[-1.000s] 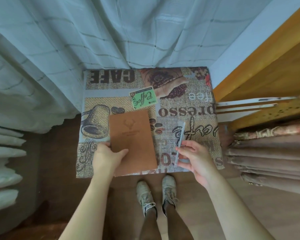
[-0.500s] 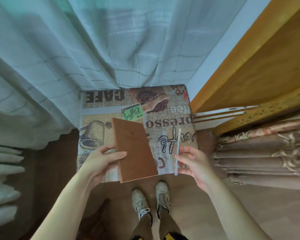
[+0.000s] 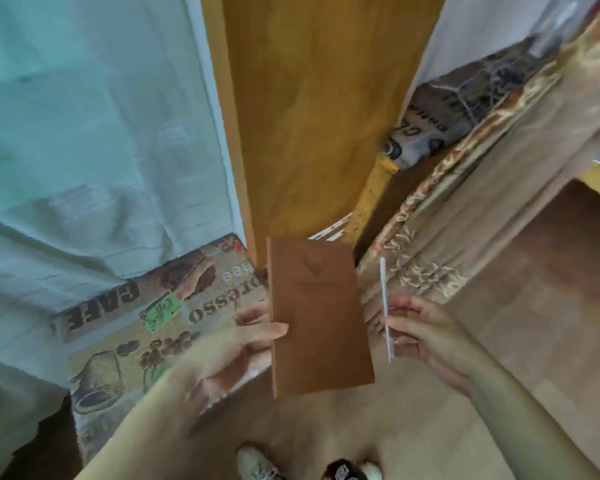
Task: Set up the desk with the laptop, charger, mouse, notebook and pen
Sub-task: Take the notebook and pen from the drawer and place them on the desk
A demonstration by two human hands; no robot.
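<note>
Left hand: left hand (image 3: pixel 222 355) grips the notebook at its left long edge, thumb laid across the front cover, fingers curled behind
Notebook: brown notebook (image 3: pixel 317 317), closed, held in the air and roughly upright with its cover toward the camera; a faint embossed mark shows on the upper cover; it rests on no surface, and its upper edge overlaps the wooden panel behind it
Right hand: right hand (image 3: pixel 430 336) pinches the pen between thumb and fingertips, remaining fingers curled
Pen: slim white pen (image 3: pixel 385 308), nearly vertical, held around its lower half, the upper end rising clear of the fingers; just beside the notebook's right edge, apart from it
Printed cloth: coffee-themed cloth (image 3: pixel 146 337) with the word CAFE and cup and bean pictures, covering a low surface below and left of the left hand; a small green label (image 3: pixel 161 312) lies printed or set on it, which one cannot be told
Curtain: pale blue-green curtain (image 3: pixel 94 133) hanging behind the cloth's far edge
Wooden panel: orange-brown wooden panel (image 3: pixel 309 109) upright at centre
Draped fabric: tan patterned fabric (image 3: pixel 482 188) at right
Floor: brown floor (image 3: pixel 534 306), with the person's shoes (image 3: pixel 257 465) at the bottom edge
</note>
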